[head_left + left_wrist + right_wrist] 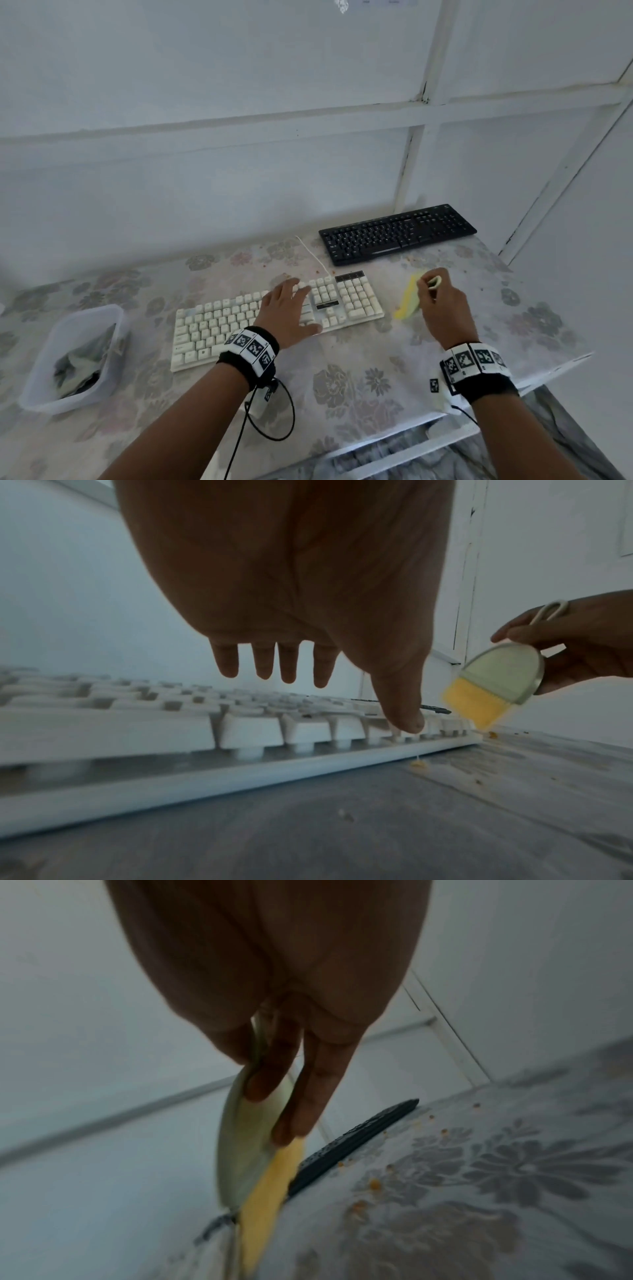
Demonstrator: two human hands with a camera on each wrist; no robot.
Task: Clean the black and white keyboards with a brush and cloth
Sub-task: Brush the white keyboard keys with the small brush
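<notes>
Cloth (80, 370) in plastic tub (41, 373)

We see a white keyboard (274, 318) with two small black panels, and a black keyboard (397, 234) with white legends. Our brush (493, 683) has a pale green body and yellow bristles. The table (359, 383) wears a pale cloth patterned with grey flowers, speckled with orange crumbs (375, 1184).

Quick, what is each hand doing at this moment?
Left hand: open, fingers straight, resting on the white keyboard.
Right hand: closed, holding the brush.
</notes>
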